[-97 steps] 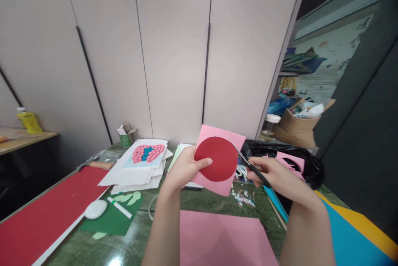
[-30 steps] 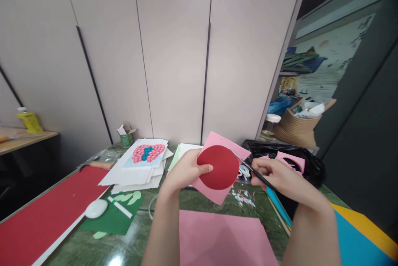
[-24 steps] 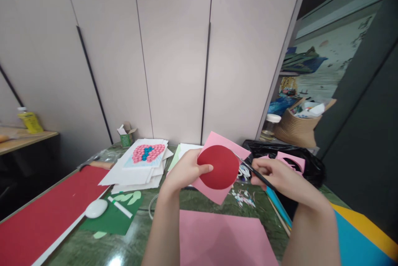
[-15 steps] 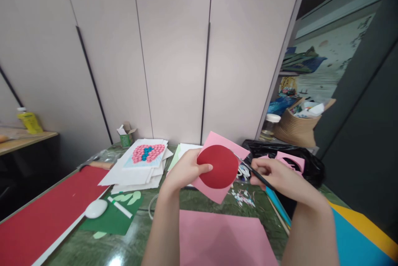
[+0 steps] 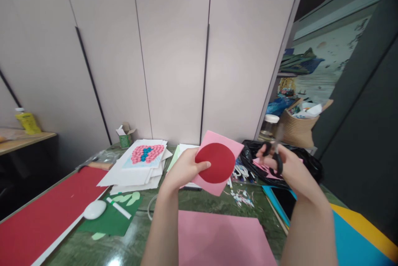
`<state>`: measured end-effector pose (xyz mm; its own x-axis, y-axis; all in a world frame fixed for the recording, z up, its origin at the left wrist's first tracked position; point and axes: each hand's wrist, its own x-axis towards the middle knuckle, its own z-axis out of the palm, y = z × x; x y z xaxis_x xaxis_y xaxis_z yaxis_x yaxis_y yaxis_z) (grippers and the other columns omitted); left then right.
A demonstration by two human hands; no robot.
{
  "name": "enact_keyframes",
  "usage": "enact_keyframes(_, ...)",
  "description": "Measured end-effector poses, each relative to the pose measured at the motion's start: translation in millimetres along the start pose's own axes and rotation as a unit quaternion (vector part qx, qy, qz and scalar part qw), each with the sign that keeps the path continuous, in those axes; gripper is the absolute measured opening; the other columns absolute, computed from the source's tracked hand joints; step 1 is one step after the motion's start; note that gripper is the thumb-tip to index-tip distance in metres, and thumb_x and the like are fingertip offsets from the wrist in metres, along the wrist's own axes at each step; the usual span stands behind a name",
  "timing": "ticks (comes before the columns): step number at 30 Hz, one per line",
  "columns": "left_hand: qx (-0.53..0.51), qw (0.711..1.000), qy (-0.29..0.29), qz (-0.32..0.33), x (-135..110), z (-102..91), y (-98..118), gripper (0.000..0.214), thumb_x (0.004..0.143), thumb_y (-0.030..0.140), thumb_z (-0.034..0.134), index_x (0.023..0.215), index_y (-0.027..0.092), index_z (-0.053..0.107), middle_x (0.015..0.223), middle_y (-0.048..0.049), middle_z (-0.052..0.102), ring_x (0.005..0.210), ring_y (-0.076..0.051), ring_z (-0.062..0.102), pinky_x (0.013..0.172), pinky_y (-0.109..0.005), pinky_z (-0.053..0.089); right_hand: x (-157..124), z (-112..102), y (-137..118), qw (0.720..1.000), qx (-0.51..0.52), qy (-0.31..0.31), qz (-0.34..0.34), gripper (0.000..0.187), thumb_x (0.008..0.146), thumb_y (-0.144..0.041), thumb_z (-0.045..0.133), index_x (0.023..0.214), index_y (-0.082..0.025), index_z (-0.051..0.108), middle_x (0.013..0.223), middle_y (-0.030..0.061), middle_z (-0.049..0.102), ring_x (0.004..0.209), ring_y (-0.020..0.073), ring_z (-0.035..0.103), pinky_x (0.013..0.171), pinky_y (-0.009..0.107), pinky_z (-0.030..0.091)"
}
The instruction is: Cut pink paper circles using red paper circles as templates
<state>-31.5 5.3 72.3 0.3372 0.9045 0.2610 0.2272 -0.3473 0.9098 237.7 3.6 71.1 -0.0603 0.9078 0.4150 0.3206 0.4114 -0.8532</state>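
Note:
My left hand (image 5: 183, 169) is closed on a red paper circle (image 5: 215, 162) stacked on a pink paper square (image 5: 221, 141), thumb pressed on the circle's left edge. Both papers are held up above the green table. My right hand (image 5: 284, 168) grips black-handled scissors (image 5: 273, 154), blades tilted upward and blurred, well to the right of the papers and apart from them. A large pink sheet (image 5: 224, 239) lies on the table beneath my arms.
A red sheet (image 5: 43, 212) and a green sheet (image 5: 113, 216) with a white glue stick (image 5: 120, 208) lie at left. White papers with a pink-and-blue artwork (image 5: 146, 153) sit behind. A black bag (image 5: 306, 164) and blue and orange sheets (image 5: 357, 237) lie at right.
My right hand has pulled the scissors away from the pink paper's edge and swung the blades upward. My left hand still holds the circle and square, turned slightly.

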Motion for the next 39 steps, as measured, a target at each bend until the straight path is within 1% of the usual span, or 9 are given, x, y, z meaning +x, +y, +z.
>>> enact_keyframes(4, 0.116, 0.99, -0.08, 0.027, -0.4, 5.4, 2.6, 0.01, 0.072, 0.02, 0.049, 0.073, 0.016, 0.058, 0.076, -0.0021, 0.063, 0.067, -0.016, 0.057, 0.06, -0.025, 0.041, 2.8, 15.8, -7.3, 0.996, 0.073, -0.006, -0.047, 0.041, 0.06, -0.029, 0.075, 0.088, -0.022, 0.045, 0.097, 0.0063, 0.057, 0.094, 0.0239, 0.058, 0.078, 0.033, 0.047)
enact_keyframes(10, 0.216, 0.966, -0.127, 0.057, -0.5, 10.4, 2.4, 0.02, 0.073, 0.017, 0.046, 0.084, 0.017, 0.063, 0.082, -0.0038, 0.065, 0.071, -0.017, 0.057, 0.06, -0.024, 0.04, 0.3, 37.7, -13.2, 0.989, 0.04, -0.142, -0.007, 0.04, 0.059, -0.025, 0.074, 0.081, -0.021, 0.041, 0.091, 0.0023, 0.052, 0.077, 0.0154, 0.055, 0.055, 0.021, 0.047)
enact_keyframes(14, 0.251, 0.956, -0.137, 0.061, -0.5, 11.7, 3.0, 0.023, 0.072, 0.015, 0.046, 0.087, 0.018, 0.063, 0.083, -0.0039, 0.066, 0.072, -0.017, 0.057, 0.061, -0.024, 0.04, -0.1, 43.4, -11.0, 0.992, -0.033, -0.123, -0.009, 0.029, 0.063, -0.016, 0.065, 0.076, -0.021, 0.039, 0.066, -0.0053, 0.044, 0.06, 0.0087, 0.046, 0.047, 0.016, 0.039)
enact_keyframes(19, 0.265, 0.956, -0.108, 0.067, 2.2, 14.8, -0.4, 0.023, 0.071, 0.014, 0.044, 0.084, 0.018, 0.062, 0.081, -0.0032, 0.065, 0.07, -0.017, 0.057, 0.058, -0.024, 0.039, 1.7, 46.8, -8.8, 0.997, -0.033, -0.076, -0.006, 0.022, 0.062, -0.015, 0.059, 0.076, -0.02, 0.043, 0.064, -0.0044, 0.044, 0.06, 0.01, 0.047, 0.047, 0.017, 0.04)
enact_keyframes(23, 0.266, 0.96, -0.056, 0.075, 3.5, 18.9, -5.3, 0.02, 0.073, 0.015, 0.044, 0.081, 0.019, 0.062, 0.078, -0.0045, 0.065, 0.069, -0.019, 0.058, 0.058, -0.025, 0.04, 4.6, 50.2, -8.2, 0.999, -0.015, -0.051, 0.0, 0.021, 0.063, -0.021, 0.06, 0.075, -0.02, 0.043, 0.064, -0.0042, 0.044, 0.059, 0.0101, 0.049, 0.044, 0.016, 0.04)
enact_keyframes(26, 0.247, 0.966, 0.009, 0.082, 4.3, 20.6, -5.5, 0.031, 0.07, 0.02, 0.054, 0.1, 0.023, 0.061, 0.09, -0.0064, 0.067, 0.081, -0.024, 0.06, 0.067, -0.03, 0.043, 7.1, 49.8, -7.6, 1.0, -0.013, -0.017, -0.008, 0.024, 0.062, -0.024, 0.063, 0.073, -0.021, 0.043, 0.063, -0.0041, 0.046, 0.056, 0.0101, 0.048, 0.045, 0.019, 0.042)
enact_keyframes(32, 0.093, 0.949, 0.281, 0.109, 14.6, 13.9, -2.1, 0.092, 0.058, 0.036, 0.073, 0.137, 0.028, 0.026, 0.139, -0.0101, 0.036, 0.126, -0.029, 0.034, 0.102, -0.043, 0.026, 10.8, 38.1, -8.6, 0.991, 0.057, 0.115, -0.032, 0.034, 0.059, -0.026, 0.074, 0.078, -0.02, 0.046, 0.069, -0.0038, 0.05, 0.058, 0.0103, 0.05, 0.055, 0.024, 0.047)
enact_keyframes(36, -0.135, 0.978, 0.142, 0.071, 17.2, 10.9, -3.0, 0.07, 0.067, 0.035, 0.067, 0.129, 0.019, 0.039, 0.126, -0.0148, 0.052, 0.112, -0.027, 0.051, 0.091, -0.039, 0.042, 10.4, 35.2, -12.0, 0.977, 0.11, 0.176, -0.055, 0.033, 0.059, -0.024, 0.075, 0.08, -0.021, 0.05, 0.078, -0.0015, 0.056, 0.069, 0.0127, 0.055, 0.065, 0.026, 0.049)
enact_keyframes(39, -0.213, 0.973, 0.062, 0.058, 15.1, 14.6, -2.7, 0.044, 0.067, 0.033, 0.068, 0.105, 0.012, 0.058, 0.103, -0.0144, 0.066, 0.093, -0.026, 0.062, 0.078, -0.035, 0.049, 10.3, 38.5, -13.1, 0.976, 0.143, 0.155, -0.056, 0.036, 0.056, -0.024, 0.076, 0.083, -0.021, 0.052, 0.078, -0.0015, 0.057, 0.07, 0.014, 0.056, 0.067, 0.028, 0.049)
